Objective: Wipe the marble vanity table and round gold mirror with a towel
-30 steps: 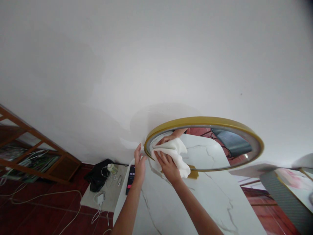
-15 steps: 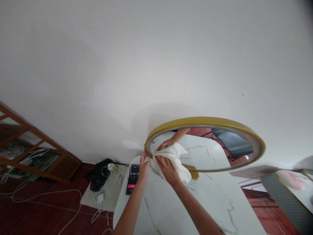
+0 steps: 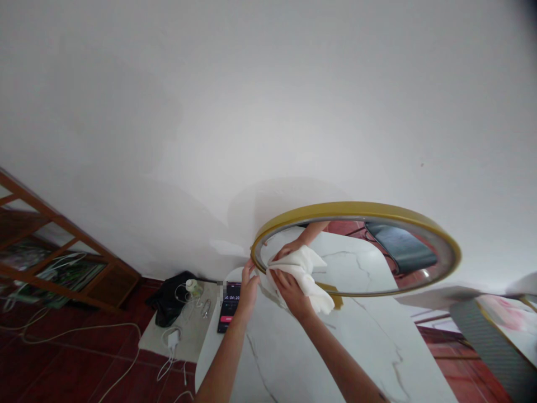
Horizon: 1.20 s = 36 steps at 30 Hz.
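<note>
An oval-looking mirror (image 3: pixel 356 246) with a gold frame (image 3: pixel 356 209) stands tilted on a gold base (image 3: pixel 334 298). My right hand (image 3: pixel 290 288) presses a white cloth (image 3: pixel 308 280) against the lower left of the glass, its fingers bent over the fabric. At the mirror's left edge, my left hand (image 3: pixel 250 282) grips the gold frame with its fingertips. The cloth and right hand are reflected in the glass. Part of the base is hidden behind the cloth.
The mirror rests on a white marbled table (image 3: pixel 289 358) by a wall. A phone (image 3: pixel 229 308) showing a timer lies left of my left forearm. Further left are a black bag (image 3: pixel 170 299), a white charger (image 3: pixel 173 338) and a wooden shelf (image 3: pixel 62 246). Cables cross the red floor.
The view has shifted slightly, so mirror and hands appear a little further right. Cloth and right hand stay at the mirror's lower left; the left hand still holds the frame.
</note>
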Available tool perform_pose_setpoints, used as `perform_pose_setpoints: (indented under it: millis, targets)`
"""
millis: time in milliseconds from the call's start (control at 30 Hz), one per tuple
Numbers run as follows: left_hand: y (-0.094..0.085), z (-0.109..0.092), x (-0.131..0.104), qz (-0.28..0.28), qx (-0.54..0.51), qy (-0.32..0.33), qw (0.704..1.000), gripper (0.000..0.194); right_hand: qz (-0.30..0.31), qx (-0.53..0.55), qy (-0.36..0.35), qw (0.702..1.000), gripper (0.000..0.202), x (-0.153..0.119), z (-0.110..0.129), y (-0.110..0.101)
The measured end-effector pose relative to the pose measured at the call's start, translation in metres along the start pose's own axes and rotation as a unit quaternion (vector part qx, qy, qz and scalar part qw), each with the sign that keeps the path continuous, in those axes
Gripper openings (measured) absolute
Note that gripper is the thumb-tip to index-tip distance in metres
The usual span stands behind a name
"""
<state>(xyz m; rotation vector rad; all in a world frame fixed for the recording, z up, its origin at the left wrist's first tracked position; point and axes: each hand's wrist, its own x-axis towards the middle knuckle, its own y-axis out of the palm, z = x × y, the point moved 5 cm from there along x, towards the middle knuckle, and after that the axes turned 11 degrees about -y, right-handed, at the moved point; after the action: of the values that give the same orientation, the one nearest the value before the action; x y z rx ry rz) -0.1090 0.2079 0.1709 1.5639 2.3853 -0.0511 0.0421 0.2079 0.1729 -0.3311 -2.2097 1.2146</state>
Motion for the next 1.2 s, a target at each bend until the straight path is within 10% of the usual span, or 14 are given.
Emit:
perform_pose_setpoints:
  millis: [233, 667, 1200]
  targets:
    - [0.001, 0.003, 0.002, -0.005, 0.005, -0.002, 1.0, 0.061, 0.019, 0.009, 0.0, 1.0, 0.061, -0.017, -0.003, 0.009]
    - [-0.001, 0.012, 0.007, -0.014, 0.012, 0.031, 0.999, 0.045, 0.006, 0.067, 0.052, 0.996, 0.063, 0.039, 0.001, -0.03]
    - [0.001, 0.024, 0.01, -0.024, 0.053, 0.078, 0.995, 0.044, 0.04, 0.026, 0.053, 0.997, 0.065, -0.024, -0.004, 0.01]
